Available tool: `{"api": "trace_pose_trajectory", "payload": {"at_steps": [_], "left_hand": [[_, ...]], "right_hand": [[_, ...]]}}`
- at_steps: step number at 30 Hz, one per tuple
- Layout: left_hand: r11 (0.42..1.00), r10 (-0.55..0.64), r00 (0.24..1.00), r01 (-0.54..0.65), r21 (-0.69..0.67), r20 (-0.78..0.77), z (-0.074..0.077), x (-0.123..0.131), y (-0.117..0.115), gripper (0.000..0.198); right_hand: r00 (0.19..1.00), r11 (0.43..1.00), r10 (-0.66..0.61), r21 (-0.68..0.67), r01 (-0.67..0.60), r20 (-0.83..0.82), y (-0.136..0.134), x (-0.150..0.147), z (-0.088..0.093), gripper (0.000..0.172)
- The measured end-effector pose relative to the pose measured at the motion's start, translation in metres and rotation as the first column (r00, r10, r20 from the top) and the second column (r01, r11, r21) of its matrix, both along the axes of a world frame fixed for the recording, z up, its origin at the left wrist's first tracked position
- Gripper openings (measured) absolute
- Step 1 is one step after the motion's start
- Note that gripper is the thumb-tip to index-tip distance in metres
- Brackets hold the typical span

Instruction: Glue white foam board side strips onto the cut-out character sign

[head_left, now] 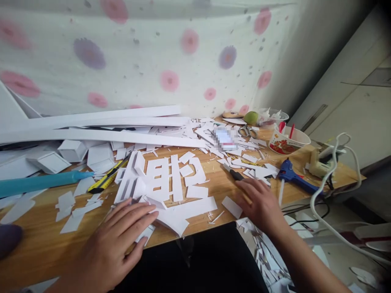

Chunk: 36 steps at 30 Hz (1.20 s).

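Observation:
My left hand [120, 234] lies at the table's front edge, open, its fingers stretched over cut white board pieces. Beyond its fingertips sits a part-built white board form [134, 175] with upright strips. To the right of that form lie flat white cut-outs [157, 179], one with rectangular openings, and a long white strip [195, 206]. My right hand [258, 199] is curled over the dark handle of a knife [235, 174], whose pale tip points away to the left. The thumb side of this hand is partly hidden and blurred.
A yellow-black utility knife [106, 177] and a blue tube [42, 183] lie left. Right are a blue glue gun [296, 177], paper bowl [288, 140], scissors [247, 131] and a white cable [317, 211]. Scraps surround a blurred phone [224, 138]; long strips [106, 136] lie behind.

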State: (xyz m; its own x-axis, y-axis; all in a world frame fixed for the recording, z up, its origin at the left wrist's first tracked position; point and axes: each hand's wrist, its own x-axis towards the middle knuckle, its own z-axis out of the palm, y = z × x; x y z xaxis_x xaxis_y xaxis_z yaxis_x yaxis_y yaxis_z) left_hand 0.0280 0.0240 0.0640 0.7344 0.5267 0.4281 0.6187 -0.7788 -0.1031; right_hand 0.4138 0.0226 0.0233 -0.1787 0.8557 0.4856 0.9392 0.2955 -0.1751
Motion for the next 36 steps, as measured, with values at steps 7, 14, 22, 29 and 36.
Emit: {"api": "trace_pose_trajectory", "payload": {"at_steps": [7, 14, 22, 29, 36], "left_hand": [[0.934, 0.350, 0.892, -0.354, -0.037, 0.287, -0.025, -0.003, -0.019, 0.065], [0.824, 0.549, 0.729, -0.553, -0.122, 0.408, -0.037, 0.011, -0.026, 0.088], [0.854, 0.513, 0.746, -0.496, -0.160, 0.425, -0.034, -0.003, -0.017, 0.076], [0.906, 0.423, 0.812, -0.388, -0.171, 0.402, -0.032, -0.020, 0.005, 0.074], [0.925, 0.347, 0.899, -0.280, -0.257, 0.267, -0.027, -0.035, 0.029, 0.077]], "right_hand": [[0.990, 0.970, 0.140, -0.196, -0.143, -0.030, -0.018, -0.030, -0.006, 0.036], [0.997, 0.970, 0.065, -0.231, -0.073, -0.040, 0.001, -0.011, -0.010, 0.033], [0.949, 0.993, 0.023, -0.107, -0.059, -0.313, 0.003, -0.011, -0.016, 0.029], [0.898, 0.990, 0.125, 0.000, -0.138, -0.422, 0.010, -0.029, -0.017, 0.022], [0.931, 0.975, 0.163, -0.088, -0.202, -0.326, 0.015, -0.042, -0.015, 0.029]]}}
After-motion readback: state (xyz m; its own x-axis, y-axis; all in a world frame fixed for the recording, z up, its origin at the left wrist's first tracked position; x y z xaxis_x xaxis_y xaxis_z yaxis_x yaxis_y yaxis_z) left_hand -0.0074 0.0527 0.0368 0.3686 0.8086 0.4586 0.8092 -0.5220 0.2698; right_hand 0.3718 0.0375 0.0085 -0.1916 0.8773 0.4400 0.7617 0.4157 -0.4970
